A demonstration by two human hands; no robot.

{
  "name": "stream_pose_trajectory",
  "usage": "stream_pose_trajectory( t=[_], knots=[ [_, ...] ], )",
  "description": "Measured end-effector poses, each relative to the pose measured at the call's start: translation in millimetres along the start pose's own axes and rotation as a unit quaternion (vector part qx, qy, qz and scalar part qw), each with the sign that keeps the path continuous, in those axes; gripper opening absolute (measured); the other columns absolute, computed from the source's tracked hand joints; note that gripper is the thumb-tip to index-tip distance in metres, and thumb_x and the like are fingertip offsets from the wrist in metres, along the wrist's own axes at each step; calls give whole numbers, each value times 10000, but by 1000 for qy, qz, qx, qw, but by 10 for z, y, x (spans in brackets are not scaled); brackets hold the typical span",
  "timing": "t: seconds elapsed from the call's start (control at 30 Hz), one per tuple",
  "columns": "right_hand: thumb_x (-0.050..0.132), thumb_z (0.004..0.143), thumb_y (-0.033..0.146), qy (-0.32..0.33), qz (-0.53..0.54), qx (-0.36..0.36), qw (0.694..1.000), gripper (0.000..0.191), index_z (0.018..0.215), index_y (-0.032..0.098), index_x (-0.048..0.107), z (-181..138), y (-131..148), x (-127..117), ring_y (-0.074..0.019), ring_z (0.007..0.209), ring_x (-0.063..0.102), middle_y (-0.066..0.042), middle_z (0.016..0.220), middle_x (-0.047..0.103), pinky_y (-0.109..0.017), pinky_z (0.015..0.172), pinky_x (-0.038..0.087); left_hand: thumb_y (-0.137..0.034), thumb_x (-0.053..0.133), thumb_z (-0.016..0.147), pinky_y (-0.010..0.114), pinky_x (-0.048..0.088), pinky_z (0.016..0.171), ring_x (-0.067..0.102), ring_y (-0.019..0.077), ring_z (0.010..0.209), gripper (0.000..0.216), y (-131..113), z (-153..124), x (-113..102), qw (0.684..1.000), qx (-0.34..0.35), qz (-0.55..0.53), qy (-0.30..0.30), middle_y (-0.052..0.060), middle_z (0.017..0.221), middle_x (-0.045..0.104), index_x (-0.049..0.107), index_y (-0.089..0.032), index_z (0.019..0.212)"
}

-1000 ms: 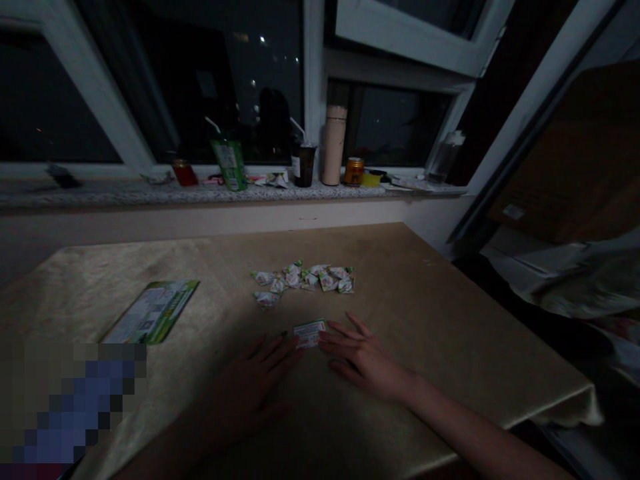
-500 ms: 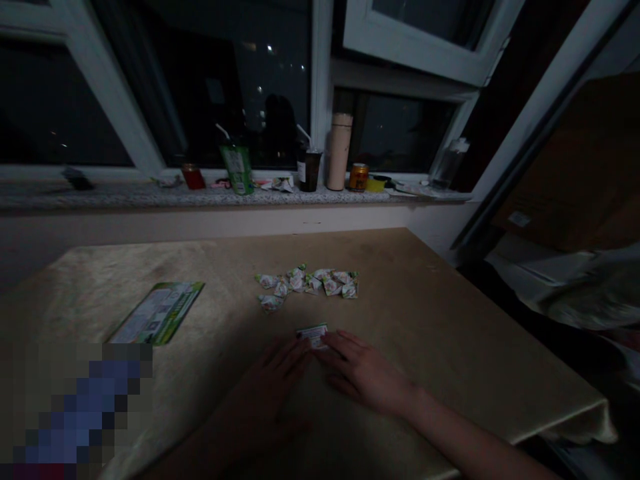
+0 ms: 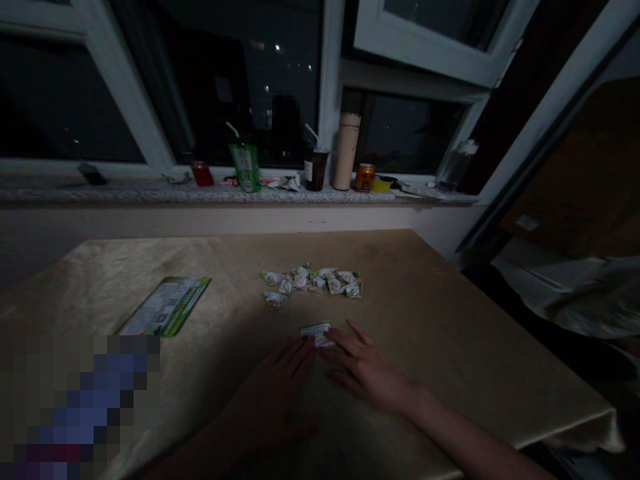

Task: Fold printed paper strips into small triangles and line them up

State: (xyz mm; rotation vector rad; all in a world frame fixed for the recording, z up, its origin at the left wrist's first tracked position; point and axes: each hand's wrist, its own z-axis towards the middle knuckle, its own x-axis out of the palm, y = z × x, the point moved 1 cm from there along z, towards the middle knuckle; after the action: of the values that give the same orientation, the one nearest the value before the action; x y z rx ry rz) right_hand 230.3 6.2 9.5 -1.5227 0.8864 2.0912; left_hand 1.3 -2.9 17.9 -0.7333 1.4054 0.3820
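A small white printed packet with a green edge (image 3: 315,329) lies flat on the table in front of me. My left hand (image 3: 277,380) is stretched out low over the cloth, its fingertips at the packet's near left edge. From the right, my right hand (image 3: 370,370) reaches in with spread fingers, fingertips on the packet's right side. Neither hand grips anything. Beyond them sits a loose group of several small twisted white-and-green wrapped pieces (image 3: 303,277). To the left lies a larger green-and-white printed bag (image 3: 173,307), lying flat.
A shiny beige cloth (image 3: 425,320) covers the table. Along the stone windowsill (image 3: 280,195) stand a green cup with a straw (image 3: 245,167), a dark cup (image 3: 316,170), a pale flask (image 3: 346,153), a gold can (image 3: 365,178) and a red jar (image 3: 202,175).
The whole view has shifted slightly, so everything appears a little further right. My right fingers look somewhat more spread. The packet stays under the fingertips.
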Motion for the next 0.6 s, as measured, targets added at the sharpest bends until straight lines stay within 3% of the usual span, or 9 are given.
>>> stream_pose_trajectory(
  t=[0.17, 0.6],
  knots=[
    [412, 957, 408, -12, -18, 11, 1000, 427, 1337, 224, 475, -3, -2, -23, -233, 1381, 270, -82, 1456, 394, -523, 1147, 140, -594, 575, 777, 495, 238, 1101, 271, 337, 1359, 894, 29, -7, 25, 1000, 0, -1, 0, 147, 1509, 245, 234, -153, 1476],
    [462, 939, 395, -76, -44, 31, 996, 351, 1237, 253, 582, -37, -36, -22, -254, 1365, 302, -62, 1417, 452, -573, 1123, 162, -586, 615, 752, 483, 279, 1090, 288, 335, 1353, 908, 16, -8, -16, 1000, -10, 1, 13, 155, 1501, 255, 276, -131, 1461]
  ],
)
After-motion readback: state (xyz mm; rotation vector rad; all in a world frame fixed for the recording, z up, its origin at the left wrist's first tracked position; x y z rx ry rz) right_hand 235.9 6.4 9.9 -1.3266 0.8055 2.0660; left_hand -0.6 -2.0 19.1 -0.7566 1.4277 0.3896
